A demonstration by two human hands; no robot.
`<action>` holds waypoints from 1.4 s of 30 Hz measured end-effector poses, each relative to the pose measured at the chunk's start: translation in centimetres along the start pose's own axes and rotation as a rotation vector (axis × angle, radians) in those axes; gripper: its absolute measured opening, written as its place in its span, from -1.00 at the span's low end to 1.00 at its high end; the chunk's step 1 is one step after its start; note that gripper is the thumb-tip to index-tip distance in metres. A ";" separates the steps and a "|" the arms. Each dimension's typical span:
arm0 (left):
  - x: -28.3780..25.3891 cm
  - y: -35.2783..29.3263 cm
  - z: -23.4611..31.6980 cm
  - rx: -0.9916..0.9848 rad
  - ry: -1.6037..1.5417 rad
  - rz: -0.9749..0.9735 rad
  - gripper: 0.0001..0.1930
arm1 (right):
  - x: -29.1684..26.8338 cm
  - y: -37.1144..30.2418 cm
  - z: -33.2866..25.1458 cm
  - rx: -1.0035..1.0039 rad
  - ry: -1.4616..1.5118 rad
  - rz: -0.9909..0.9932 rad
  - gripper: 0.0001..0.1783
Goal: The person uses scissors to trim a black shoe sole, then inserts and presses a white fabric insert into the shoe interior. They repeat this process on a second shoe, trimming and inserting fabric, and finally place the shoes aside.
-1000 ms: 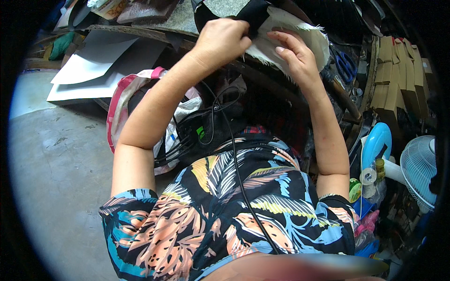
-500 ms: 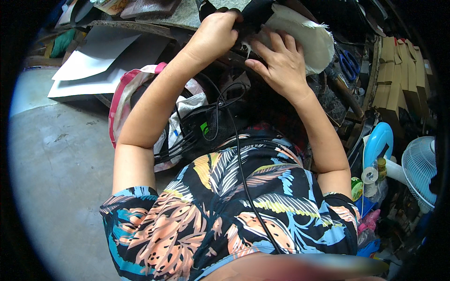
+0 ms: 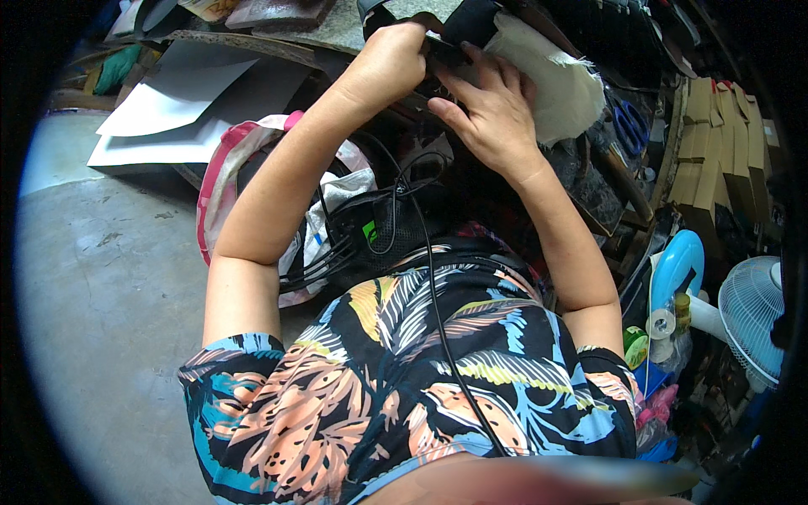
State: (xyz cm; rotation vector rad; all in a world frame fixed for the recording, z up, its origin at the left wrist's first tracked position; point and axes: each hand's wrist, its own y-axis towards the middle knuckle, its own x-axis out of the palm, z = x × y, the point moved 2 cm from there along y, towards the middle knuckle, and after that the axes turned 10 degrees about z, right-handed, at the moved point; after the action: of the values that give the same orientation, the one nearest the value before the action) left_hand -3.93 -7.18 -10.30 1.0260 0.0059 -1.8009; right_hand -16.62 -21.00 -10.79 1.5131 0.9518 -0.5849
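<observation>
At the top middle, my left hand (image 3: 390,61) is closed, its fingers curled round the edge of a black piece of material (image 3: 468,23) that looks like leather or thick fabric. Its fingertips are partly hidden. To its right lies my right hand (image 3: 495,109), fingers stretched forward and thumb held apart, between the black material and a pale cloth piece (image 3: 560,88) with a frayed edge. The fingertips touch the dark material beside the cloth; the cloth spreads out to the right of the hand. Whatever lies beneath both hands is dark and hard to make out.
White sheets (image 3: 172,105) lie at the left, above a pink-rimmed bag (image 3: 220,172). Blue-handled scissors (image 3: 629,126) sit right of the cloth. Further right are stacked cardboard boxes (image 3: 699,156) and a blue-and-white fan (image 3: 749,307). A black cable (image 3: 433,286) runs down my shirt.
My right hand has slid a little left, off most of the pale cloth and toward the black material. My left hand keeps its grip at nearly the same spot. The view has shifted slightly.
</observation>
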 end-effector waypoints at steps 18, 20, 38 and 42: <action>-0.6 0.0 0.5 -0.029 -0.001 -0.005 -0.74 | -0.4 0.9 1.4 -0.005 0.058 0.119 -0.38; -1.0 -0.2 1.0 -0.024 -0.077 0.023 -0.72 | -0.2 1.1 1.4 -0.047 -0.082 0.139 -0.32; -1.1 -0.7 2.0 0.002 0.004 -0.039 -0.67 | -1.7 -2.0 -0.5 -0.233 -0.066 0.079 -0.43; -0.6 -1.5 1.9 0.169 0.008 0.010 -0.68 | -4.7 -0.9 0.4 -0.267 0.105 0.126 -0.49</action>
State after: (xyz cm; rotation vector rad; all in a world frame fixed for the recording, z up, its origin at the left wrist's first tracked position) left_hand -6.23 -6.88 -9.34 1.1504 -0.1489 -1.8116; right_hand -19.80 -22.57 -7.54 1.3609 0.9660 -0.2774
